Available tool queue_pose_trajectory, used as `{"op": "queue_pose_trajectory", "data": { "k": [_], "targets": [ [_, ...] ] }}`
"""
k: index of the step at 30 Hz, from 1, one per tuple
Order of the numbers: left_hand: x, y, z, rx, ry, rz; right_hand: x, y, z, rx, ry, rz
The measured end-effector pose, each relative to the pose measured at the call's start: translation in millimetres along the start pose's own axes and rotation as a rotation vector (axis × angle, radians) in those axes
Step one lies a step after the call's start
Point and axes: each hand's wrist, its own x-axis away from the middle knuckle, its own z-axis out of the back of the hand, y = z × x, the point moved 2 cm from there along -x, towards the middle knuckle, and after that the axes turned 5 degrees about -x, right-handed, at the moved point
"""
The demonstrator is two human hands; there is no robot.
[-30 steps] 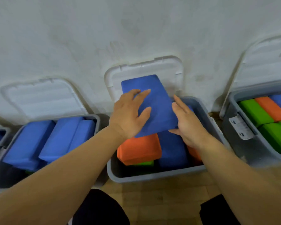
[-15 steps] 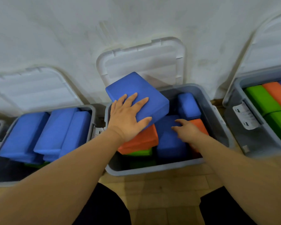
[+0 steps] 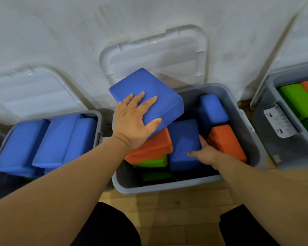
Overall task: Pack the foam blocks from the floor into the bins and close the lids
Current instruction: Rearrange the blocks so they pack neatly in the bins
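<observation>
The left hand (image 3: 133,121) is laid flat, fingers straight and spread, on the broad face of the top blue block (image 3: 149,82); nothing is gripped by it. The right hand (image 3: 206,154) is set lower, inside the middle bin (image 3: 167,187), where the lower blue block (image 3: 183,139) is held at its right edge, the thumb on top and the fingers tucked down the side.

Half a second ago the right hand was spread on top of that lower block; it is now shifted to the block's near right corner. A second ago the top block was held by both hands against the open lid (image 3: 158,55); it is now pressed by the left hand alone and is tipped further down.

The top block's long axis is run from far-left of the left hand to near-right of it. Its near end is rested on an orange block (image 3: 153,148) under the palm, and its far end is raised over the bin's back left corner. The lower block's long axis is pointed away from the person.

Below the orange block a green block (image 3: 151,163) is seen. Just right of the right hand a second orange block (image 3: 226,141) is lodged, and beyond it a small blue block (image 3: 212,107). Left of the left forearm a bin of blue blocks (image 3: 48,139) is stood open.
</observation>
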Motion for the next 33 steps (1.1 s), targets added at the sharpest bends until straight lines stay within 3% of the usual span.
{"op": "queue_pose_trajectory", "data": {
  "k": [5,11,20,28,33],
  "targets": [
    [-7,-3,0,0.007,0.002,0.001,3,2,4,-0.031,0.029,0.020],
    [-5,5,-5,0.018,0.004,0.000,23,-20,9,0.158,0.106,0.173],
    [9,10,-6,-0.055,0.006,-0.031,117,-88,88,0.241,0.446,0.434],
    [27,31,5,-0.057,-0.076,-0.015,202,-136,120,0.110,0.568,0.591],
    [27,32,24,0.007,-0.252,0.034,236,-158,117,0.141,0.571,0.722]
  ]
}}
